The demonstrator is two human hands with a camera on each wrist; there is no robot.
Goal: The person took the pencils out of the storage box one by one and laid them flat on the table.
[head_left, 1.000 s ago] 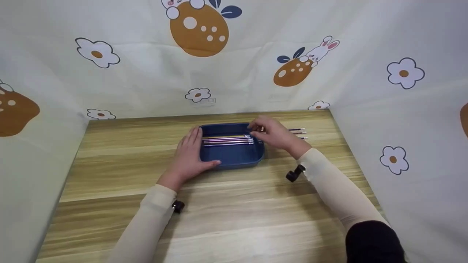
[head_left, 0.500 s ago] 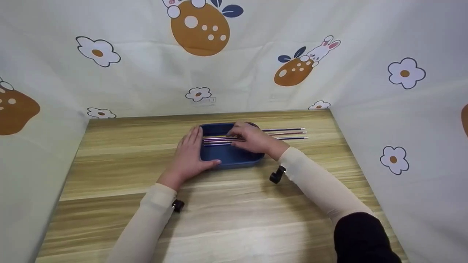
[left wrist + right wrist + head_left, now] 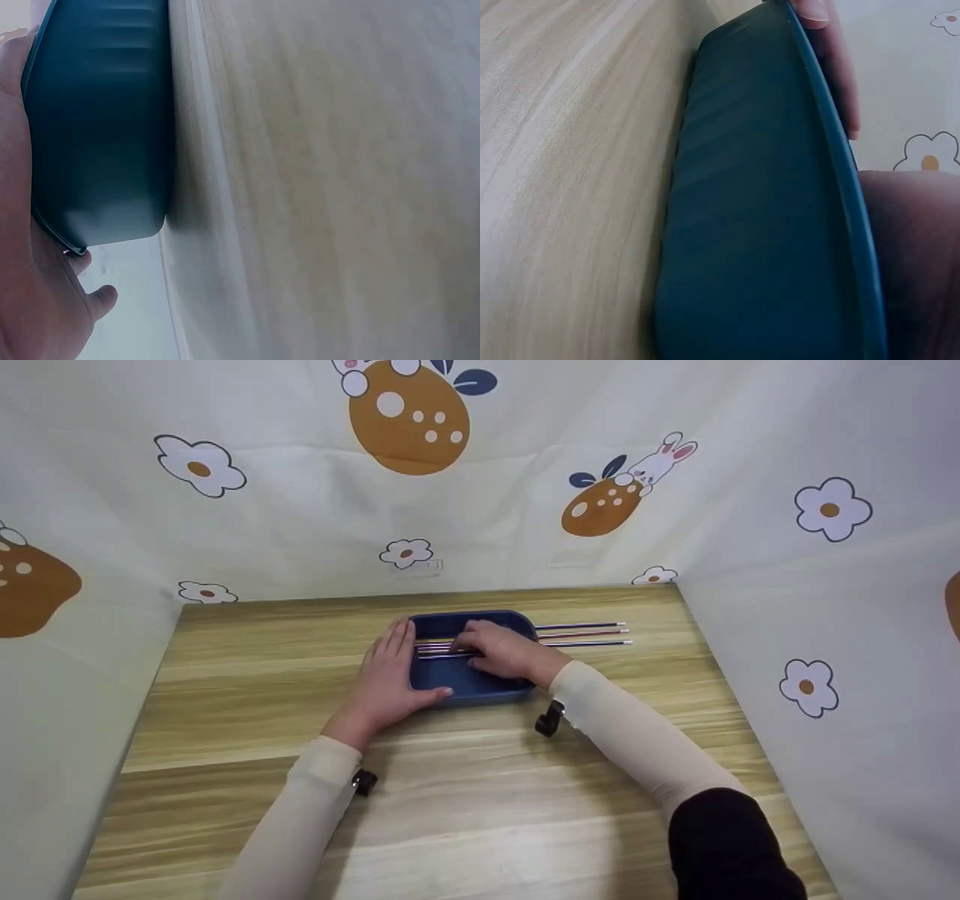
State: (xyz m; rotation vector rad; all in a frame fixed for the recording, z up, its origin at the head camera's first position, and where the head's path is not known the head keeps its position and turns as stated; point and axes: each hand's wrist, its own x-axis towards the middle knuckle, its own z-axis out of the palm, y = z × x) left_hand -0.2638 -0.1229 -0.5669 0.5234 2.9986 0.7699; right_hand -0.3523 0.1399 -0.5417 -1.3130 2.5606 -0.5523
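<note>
A blue rectangular bin [image 3: 472, 682] stands on the wooden table, with several slim pencils [image 3: 433, 649] lying side by side in it. My left hand [image 3: 386, 675] rests on the bin's left end, fingers straight along the rim and thumb over the near edge. Reaching over the right end, my right hand [image 3: 499, 649] is inside the bin, its curled fingers and thumb gripping the pencils about their middle. Their right ends are hidden beneath that hand. In the left wrist view, the bin's outer wall [image 3: 105, 150] shows under the left hand.
Three more pencils [image 3: 585, 634] with white erasers lie on the table, right of the bin, pointing toward its right end. A printed cloth [image 3: 495, 510] hangs behind and along both sides of the table [image 3: 465, 795].
My right hand has moved left from the bin's right rim down onto the pencils inside. More of the three pencils on the table now shows. My left hand stays in place.
</note>
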